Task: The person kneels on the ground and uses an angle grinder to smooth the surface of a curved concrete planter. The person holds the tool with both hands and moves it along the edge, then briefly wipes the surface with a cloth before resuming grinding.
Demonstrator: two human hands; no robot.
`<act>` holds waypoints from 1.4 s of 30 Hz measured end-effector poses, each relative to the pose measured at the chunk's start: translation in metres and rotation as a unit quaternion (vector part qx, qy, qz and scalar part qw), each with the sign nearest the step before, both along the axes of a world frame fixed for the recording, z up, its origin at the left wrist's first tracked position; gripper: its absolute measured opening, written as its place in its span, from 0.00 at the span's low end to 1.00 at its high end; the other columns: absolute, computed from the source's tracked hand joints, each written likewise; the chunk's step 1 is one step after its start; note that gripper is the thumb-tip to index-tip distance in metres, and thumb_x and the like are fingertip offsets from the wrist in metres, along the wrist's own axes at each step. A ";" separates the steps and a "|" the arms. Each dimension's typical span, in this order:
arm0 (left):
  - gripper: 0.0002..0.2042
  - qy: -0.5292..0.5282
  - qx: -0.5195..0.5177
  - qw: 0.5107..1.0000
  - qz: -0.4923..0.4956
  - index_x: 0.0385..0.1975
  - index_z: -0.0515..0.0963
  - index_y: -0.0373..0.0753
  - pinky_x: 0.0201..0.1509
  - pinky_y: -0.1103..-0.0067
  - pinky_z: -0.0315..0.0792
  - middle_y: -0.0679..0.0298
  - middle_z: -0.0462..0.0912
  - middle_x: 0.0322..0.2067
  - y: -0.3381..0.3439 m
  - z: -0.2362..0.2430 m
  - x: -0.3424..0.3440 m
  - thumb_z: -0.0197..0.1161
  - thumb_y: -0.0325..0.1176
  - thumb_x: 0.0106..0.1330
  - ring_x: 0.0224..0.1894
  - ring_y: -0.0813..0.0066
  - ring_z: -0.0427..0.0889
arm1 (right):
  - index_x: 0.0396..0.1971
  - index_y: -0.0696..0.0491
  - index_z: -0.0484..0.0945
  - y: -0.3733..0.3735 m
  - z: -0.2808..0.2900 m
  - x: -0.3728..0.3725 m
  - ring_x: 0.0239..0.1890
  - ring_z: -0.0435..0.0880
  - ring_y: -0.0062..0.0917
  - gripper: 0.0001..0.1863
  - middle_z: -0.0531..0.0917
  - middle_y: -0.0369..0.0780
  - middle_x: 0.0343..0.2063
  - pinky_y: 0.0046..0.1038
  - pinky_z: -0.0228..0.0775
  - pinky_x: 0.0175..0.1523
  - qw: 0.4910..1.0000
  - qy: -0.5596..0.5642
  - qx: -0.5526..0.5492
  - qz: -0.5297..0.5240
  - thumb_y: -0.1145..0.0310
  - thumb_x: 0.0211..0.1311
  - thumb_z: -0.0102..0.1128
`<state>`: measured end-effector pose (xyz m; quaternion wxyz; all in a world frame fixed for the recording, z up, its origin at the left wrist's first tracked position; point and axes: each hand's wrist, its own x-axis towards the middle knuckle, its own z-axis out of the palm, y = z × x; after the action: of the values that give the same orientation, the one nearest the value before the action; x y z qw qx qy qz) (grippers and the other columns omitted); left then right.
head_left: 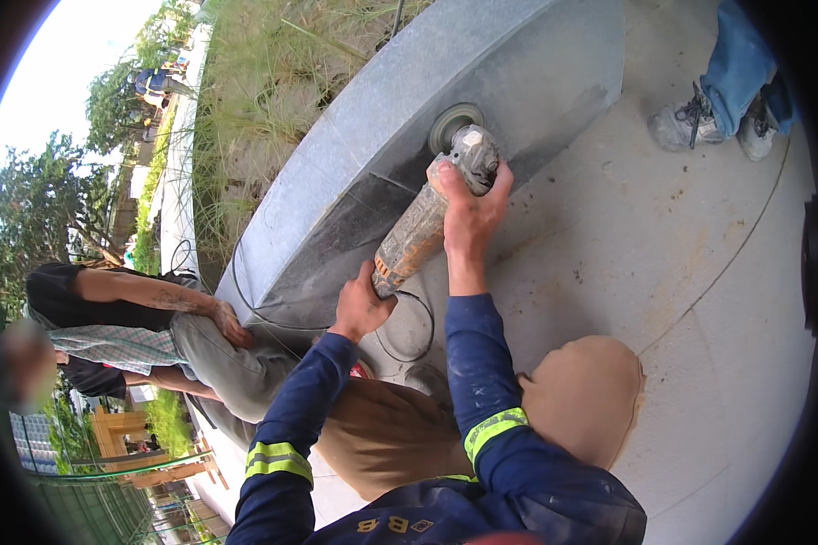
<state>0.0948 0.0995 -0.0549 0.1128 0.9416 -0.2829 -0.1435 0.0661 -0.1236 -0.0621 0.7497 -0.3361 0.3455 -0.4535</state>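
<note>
A dusty angle grinder (418, 232) with an orange-and-grey body is held in both my hands. My left hand (362, 304) wraps round its rear end, near the vents. Near the gear head, my right hand (471, 209) grips the front, thumb on top and fingers partly hidden beneath. The round disc (454, 125) lies at the side face of a curved grey stone curb (545, 100); whether it is spinning I cannot tell. Around the disc the stone looks darker in patches.
A black cable (286, 325) loops from the grinder's rear along the curb. Two people sit on the curb at the left (218, 336). Another person's shoes (691, 123) stand at the upper right. Grasses (273, 100) grow behind the curb. A crack line (700, 295) crosses the concrete floor.
</note>
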 end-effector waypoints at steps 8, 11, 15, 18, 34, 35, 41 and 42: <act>0.29 0.028 0.078 0.997 0.007 0.54 0.68 0.40 0.42 0.55 0.76 0.43 0.84 0.32 -0.014 0.002 -0.008 0.67 0.34 0.50 0.38 0.39 0.83 | 0.64 0.66 0.60 -0.005 -0.047 0.002 0.57 0.75 0.35 0.40 0.72 0.50 0.57 0.34 0.70 0.62 0.993 0.015 0.117 -0.015 0.67 0.57 0.72; 0.28 0.011 0.046 0.999 0.007 0.54 0.69 0.39 0.42 0.55 0.76 0.43 0.84 0.32 -0.015 0.002 -0.010 0.66 0.34 0.50 0.38 0.38 0.83 | 0.64 0.66 0.61 -0.008 -0.033 -0.001 0.57 0.75 0.34 0.40 0.73 0.50 0.56 0.34 0.69 0.62 0.995 0.007 0.096 -0.009 0.67 0.56 0.72; 0.28 0.003 0.005 1.000 0.002 0.54 0.70 0.40 0.43 0.55 0.76 0.42 0.84 0.31 -0.004 -0.003 -0.001 0.66 0.34 0.50 0.38 0.38 0.83 | 0.63 0.66 0.61 -0.003 -0.011 0.004 0.57 0.75 0.37 0.42 0.73 0.52 0.55 0.36 0.68 0.63 1.000 0.015 0.010 -0.015 0.61 0.54 0.72; 0.28 0.010 0.025 1.000 0.005 0.54 0.70 0.39 0.43 0.55 0.76 0.42 0.84 0.31 -0.001 -0.003 0.002 0.66 0.34 0.50 0.37 0.37 0.82 | 0.64 0.66 0.61 0.005 -0.022 0.009 0.57 0.75 0.37 0.43 0.73 0.52 0.55 0.36 0.68 0.63 0.999 0.025 0.012 -0.025 0.62 0.53 0.73; 0.29 0.034 0.065 0.997 0.007 0.54 0.70 0.39 0.44 0.54 0.76 0.42 0.84 0.32 -0.009 0.001 0.004 0.67 0.34 0.49 0.39 0.38 0.82 | 0.61 0.64 0.63 0.000 -0.033 0.008 0.55 0.75 0.31 0.37 0.73 0.48 0.55 0.32 0.68 0.62 0.995 0.006 0.088 -0.037 0.68 0.56 0.72; 0.29 0.039 0.068 0.997 0.007 0.54 0.70 0.39 0.44 0.54 0.76 0.42 0.84 0.32 -0.009 0.001 0.002 0.67 0.35 0.49 0.38 0.38 0.82 | 0.61 0.64 0.63 0.001 -0.038 0.007 0.55 0.75 0.32 0.36 0.73 0.47 0.55 0.32 0.68 0.61 0.992 0.004 0.116 -0.041 0.68 0.56 0.72; 0.28 -0.003 0.035 0.999 0.005 0.55 0.70 0.41 0.43 0.55 0.76 0.43 0.84 0.31 -0.007 -0.001 -0.001 0.67 0.35 0.50 0.37 0.38 0.83 | 0.61 0.64 0.63 -0.006 -0.005 0.001 0.56 0.75 0.32 0.37 0.72 0.48 0.55 0.32 0.68 0.62 0.999 0.007 0.042 -0.013 0.68 0.56 0.72; 0.28 -0.005 0.027 1.000 0.003 0.55 0.70 0.41 0.43 0.55 0.76 0.43 0.84 0.31 -0.009 0.001 0.002 0.67 0.35 0.50 0.37 0.38 0.83 | 0.61 0.64 0.63 -0.008 0.000 0.002 0.56 0.75 0.31 0.36 0.72 0.48 0.55 0.32 0.68 0.62 0.999 0.002 0.032 -0.009 0.68 0.56 0.72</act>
<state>0.0967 0.0908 -0.0536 0.0862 0.9458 -0.2770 -0.1460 0.0679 -0.1317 -0.0625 0.7553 -0.3098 0.3646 -0.4480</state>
